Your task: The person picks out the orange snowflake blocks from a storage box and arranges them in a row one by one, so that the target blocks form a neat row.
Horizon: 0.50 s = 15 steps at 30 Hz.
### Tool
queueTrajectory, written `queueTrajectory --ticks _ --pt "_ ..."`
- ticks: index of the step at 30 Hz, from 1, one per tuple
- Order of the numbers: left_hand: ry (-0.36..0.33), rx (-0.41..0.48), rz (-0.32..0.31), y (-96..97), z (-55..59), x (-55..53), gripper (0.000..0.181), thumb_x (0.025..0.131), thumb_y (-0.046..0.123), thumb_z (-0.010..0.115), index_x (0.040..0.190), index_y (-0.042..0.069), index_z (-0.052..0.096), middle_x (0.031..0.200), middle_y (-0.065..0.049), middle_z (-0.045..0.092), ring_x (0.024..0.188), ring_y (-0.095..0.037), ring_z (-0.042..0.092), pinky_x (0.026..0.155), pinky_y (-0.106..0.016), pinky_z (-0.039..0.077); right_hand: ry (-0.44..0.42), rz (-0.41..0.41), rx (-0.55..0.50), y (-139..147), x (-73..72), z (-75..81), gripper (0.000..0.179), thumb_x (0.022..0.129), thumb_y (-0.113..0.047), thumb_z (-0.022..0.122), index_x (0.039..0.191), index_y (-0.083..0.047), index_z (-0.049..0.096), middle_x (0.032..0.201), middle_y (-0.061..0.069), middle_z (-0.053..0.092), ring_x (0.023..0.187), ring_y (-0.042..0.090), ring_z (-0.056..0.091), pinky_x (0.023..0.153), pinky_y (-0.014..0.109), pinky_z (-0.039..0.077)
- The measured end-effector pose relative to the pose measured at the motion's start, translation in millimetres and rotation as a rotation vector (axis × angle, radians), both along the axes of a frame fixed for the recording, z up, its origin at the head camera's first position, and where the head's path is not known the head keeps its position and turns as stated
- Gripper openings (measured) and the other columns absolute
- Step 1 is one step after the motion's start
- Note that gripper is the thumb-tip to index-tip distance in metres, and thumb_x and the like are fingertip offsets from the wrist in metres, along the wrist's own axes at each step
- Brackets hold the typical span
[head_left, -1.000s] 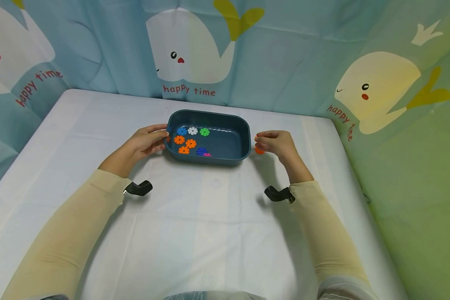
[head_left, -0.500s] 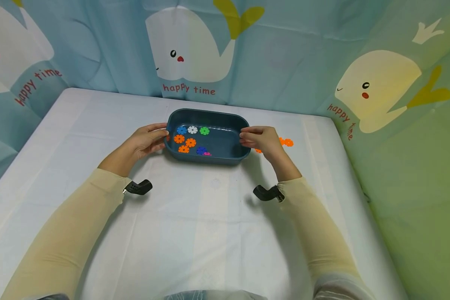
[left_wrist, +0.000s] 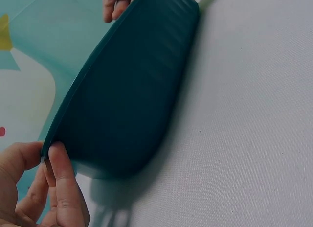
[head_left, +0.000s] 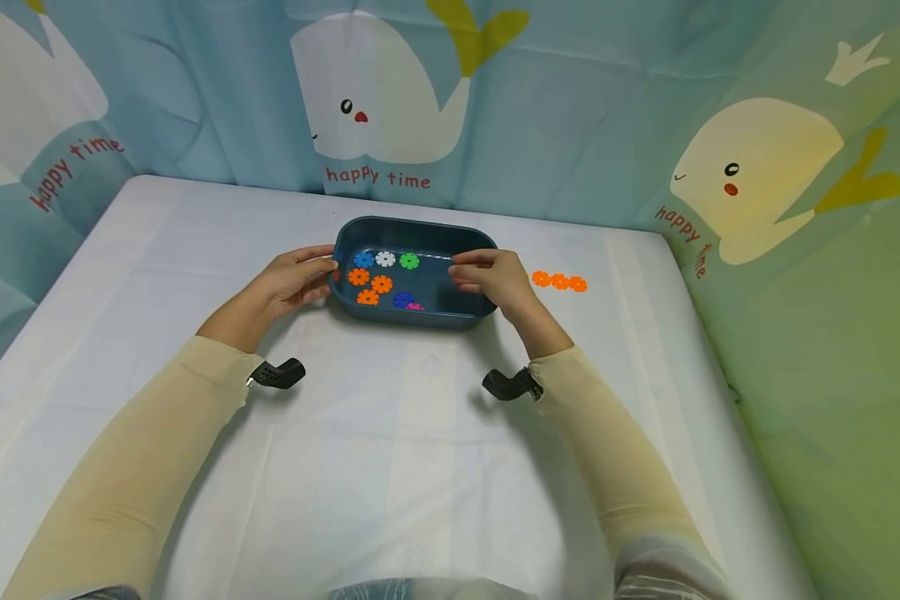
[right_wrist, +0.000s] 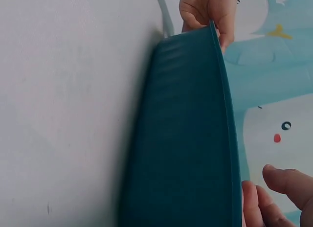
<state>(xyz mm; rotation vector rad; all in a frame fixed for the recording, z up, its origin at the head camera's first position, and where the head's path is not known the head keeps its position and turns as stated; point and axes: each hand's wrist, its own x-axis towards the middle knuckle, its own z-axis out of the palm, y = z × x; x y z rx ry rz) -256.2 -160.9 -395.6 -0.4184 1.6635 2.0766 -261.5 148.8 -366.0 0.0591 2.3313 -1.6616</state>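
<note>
A dark teal plastic tub (head_left: 450, 321) holds several small notched snowflake discs, among them a white disc (head_left: 386, 259), a green disc (head_left: 409, 261) and an orange disc (head_left: 358, 277). My left hand (head_left: 294, 283) pinches the tub's left rim between thumb and fingers, as the left wrist view also shows. Over the right end of the tub is my right hand (head_left: 495, 279), its fingers bent loosely inside the rim. In the right wrist view its thumb (right_wrist: 283, 180) stands apart from the fingers, with nothing seen between them. My right hand hides part of the tub's floor.
Three orange discs (head_left: 559, 282) lie in a row on the white-covered table (head_left: 390, 467), to the right of the tub. A blue curtain (head_left: 585, 125) printed with whales rises behind the table's far edge. A black wrist camera (head_left: 512, 385) sticks out from each sleeve.
My right hand has moved left, from beside the tub to over its right end, uncovering the row of orange discs on the table. The left hand keeps its grip on the rim.
</note>
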Motion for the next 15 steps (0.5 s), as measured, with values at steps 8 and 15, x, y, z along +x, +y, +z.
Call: queueTrajectory --ticks 8,15 --pt "-0.002 -0.016 0.001 0.2 -0.6 -0.1 0.055 0.097 0.01 0.061 0.149 0.013 0.043 0.092 0.003 0.066 0.072 -0.006 0.064 0.063 -0.018 0.057 0.008 0.044 -0.006 -12 -1.8 -4.9 0.037 0.091 -0.011 0.071 0.123 0.007 0.064 0.12 0.021 0.066 0.108 0.034 0.067 0.082 0.027 0.059" --pt "0.004 -0.038 -0.008 0.1 0.1 0.7 0.055 0.098 0.012 0.06 0.15 0.014 0.042 0.092 0.004 0.066 0.07 -0.006 0.064 0.062 -0.017 0.057 0.0 0.069 0.047 -22 -7.3 -11.3 0.035 0.091 -0.013 0.072 0.121 0.004 0.067 0.117 0.017 0.069 0.099 0.025 0.071 0.086 0.032 0.058"
